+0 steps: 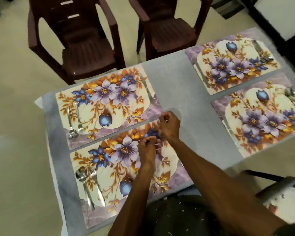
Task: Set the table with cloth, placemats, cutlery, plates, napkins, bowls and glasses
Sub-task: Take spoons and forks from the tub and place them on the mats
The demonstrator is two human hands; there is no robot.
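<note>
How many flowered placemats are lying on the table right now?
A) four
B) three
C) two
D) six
A: two placemats lie on the left, one far and one near, and two on the right, one far and one near, all on the grey cloth.

A home dining room: brown plastic armchairs [85, 48] at a grey-clothed desk [174, 86] with floral placemats [107, 101], tiled floor [15, 142].
</note>
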